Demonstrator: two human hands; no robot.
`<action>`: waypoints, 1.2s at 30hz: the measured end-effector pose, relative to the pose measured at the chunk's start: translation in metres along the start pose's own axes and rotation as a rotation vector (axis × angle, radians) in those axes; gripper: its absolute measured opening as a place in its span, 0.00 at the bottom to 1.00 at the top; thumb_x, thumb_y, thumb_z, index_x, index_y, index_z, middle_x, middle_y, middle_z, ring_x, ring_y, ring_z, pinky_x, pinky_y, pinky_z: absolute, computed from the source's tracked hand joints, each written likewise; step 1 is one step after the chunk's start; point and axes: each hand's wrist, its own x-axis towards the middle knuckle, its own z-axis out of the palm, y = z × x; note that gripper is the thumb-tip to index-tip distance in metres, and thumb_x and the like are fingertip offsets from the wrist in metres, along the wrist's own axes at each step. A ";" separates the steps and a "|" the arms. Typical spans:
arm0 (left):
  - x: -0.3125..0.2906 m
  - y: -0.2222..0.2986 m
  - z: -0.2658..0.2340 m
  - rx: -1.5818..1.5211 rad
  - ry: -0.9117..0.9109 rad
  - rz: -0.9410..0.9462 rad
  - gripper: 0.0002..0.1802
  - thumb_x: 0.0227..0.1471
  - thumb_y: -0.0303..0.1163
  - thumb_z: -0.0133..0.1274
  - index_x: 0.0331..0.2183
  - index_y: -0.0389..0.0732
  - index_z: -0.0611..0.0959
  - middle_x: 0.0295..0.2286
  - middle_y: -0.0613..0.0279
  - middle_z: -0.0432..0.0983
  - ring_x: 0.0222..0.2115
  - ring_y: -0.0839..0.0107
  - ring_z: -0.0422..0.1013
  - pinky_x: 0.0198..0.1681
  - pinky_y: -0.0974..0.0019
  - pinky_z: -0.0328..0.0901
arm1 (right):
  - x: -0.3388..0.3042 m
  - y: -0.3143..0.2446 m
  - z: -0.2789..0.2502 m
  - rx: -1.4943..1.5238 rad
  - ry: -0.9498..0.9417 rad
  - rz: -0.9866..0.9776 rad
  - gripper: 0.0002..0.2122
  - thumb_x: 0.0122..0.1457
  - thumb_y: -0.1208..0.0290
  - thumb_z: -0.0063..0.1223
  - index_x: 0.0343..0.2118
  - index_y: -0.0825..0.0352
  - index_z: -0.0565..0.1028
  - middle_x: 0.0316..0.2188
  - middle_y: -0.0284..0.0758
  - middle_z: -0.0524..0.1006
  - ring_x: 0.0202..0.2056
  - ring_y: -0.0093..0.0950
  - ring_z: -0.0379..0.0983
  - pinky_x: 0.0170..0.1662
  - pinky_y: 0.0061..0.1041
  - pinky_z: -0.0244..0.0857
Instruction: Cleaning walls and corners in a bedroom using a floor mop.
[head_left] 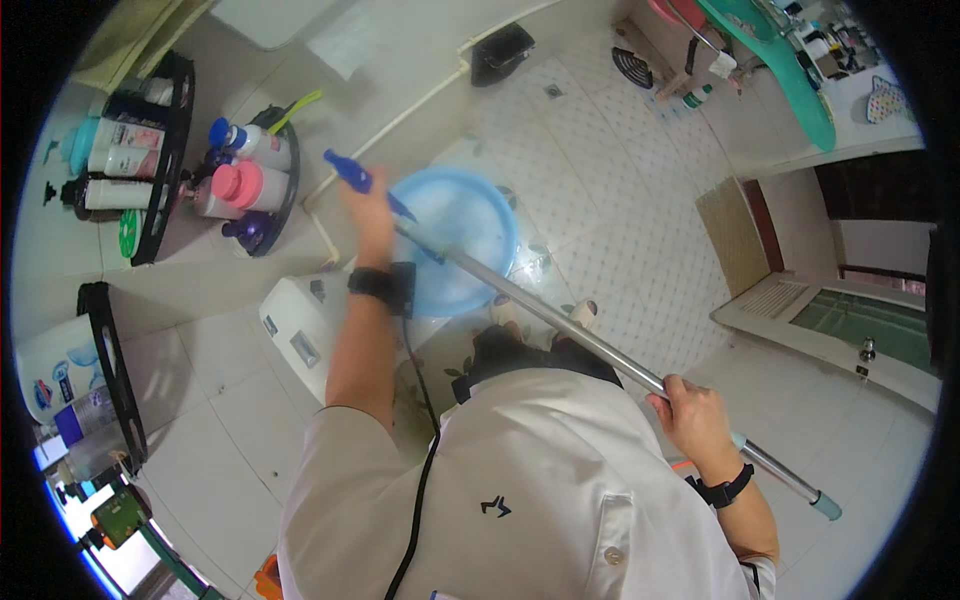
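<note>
A long silver metal pole point(560, 320) runs slantwise across my front, from over the blue basin to a grey-green end cap at the lower right. My right hand point(692, 420) is closed around its shaft. At the pole's far end, my left hand point(373, 220) is wrapped round a dark blue plastic piece point(348, 171), which sticks out on both sides of the fist. Whether this piece is joined to the pole, I cannot tell. Below the left hand, the light blue round basin point(507, 205) stands on the floor with whitish liquid in it.
Black corner shelves point(180, 130) with bottles hang on the left. A white box-shaped unit point(298, 335) stands beside my left arm. A green counter point(800, 90) is at the upper right, near an open door point(840, 330). My feet are close to the basin on tiled floor point(610, 190).
</note>
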 end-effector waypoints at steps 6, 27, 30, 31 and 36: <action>0.028 0.022 -0.008 -0.199 0.198 -0.015 0.11 0.58 0.34 0.54 0.28 0.40 0.73 0.20 0.68 0.68 0.19 0.77 0.66 0.24 0.72 0.62 | -0.002 -0.001 0.000 -0.034 -0.015 -0.017 0.14 0.58 0.60 0.56 0.27 0.67 0.68 0.18 0.39 0.73 0.20 0.40 0.73 0.25 0.37 0.68; 0.011 0.014 0.002 -0.136 0.184 0.099 0.11 0.56 0.34 0.53 0.26 0.39 0.73 0.19 0.66 0.68 0.20 0.76 0.66 0.24 0.72 0.61 | -0.001 0.008 0.013 -0.032 -0.074 0.022 0.14 0.58 0.60 0.55 0.28 0.66 0.70 0.19 0.40 0.75 0.22 0.40 0.75 0.26 0.37 0.69; 0.011 0.032 -0.005 -0.203 0.201 0.074 0.10 0.59 0.35 0.50 0.34 0.37 0.74 0.22 0.68 0.68 0.23 0.75 0.66 0.27 0.70 0.62 | -0.004 0.010 0.018 -0.059 -0.047 0.042 0.13 0.58 0.60 0.56 0.29 0.66 0.71 0.19 0.39 0.75 0.21 0.39 0.75 0.26 0.36 0.69; 0.016 0.030 -0.010 -0.148 0.155 0.048 0.11 0.60 0.37 0.49 0.33 0.37 0.75 0.21 0.67 0.68 0.22 0.75 0.66 0.27 0.71 0.61 | -0.004 0.010 0.018 -0.059 -0.047 0.039 0.13 0.58 0.60 0.56 0.29 0.66 0.71 0.19 0.39 0.75 0.21 0.39 0.75 0.26 0.36 0.69; 0.027 0.018 -0.020 -0.130 0.138 -0.041 0.17 0.63 0.42 0.45 0.28 0.40 0.73 0.18 0.68 0.65 0.20 0.75 0.64 0.24 0.71 0.59 | -0.003 0.011 0.014 -0.049 -0.041 0.014 0.14 0.54 0.61 0.59 0.33 0.67 0.72 0.20 0.40 0.76 0.22 0.41 0.74 0.26 0.36 0.68</action>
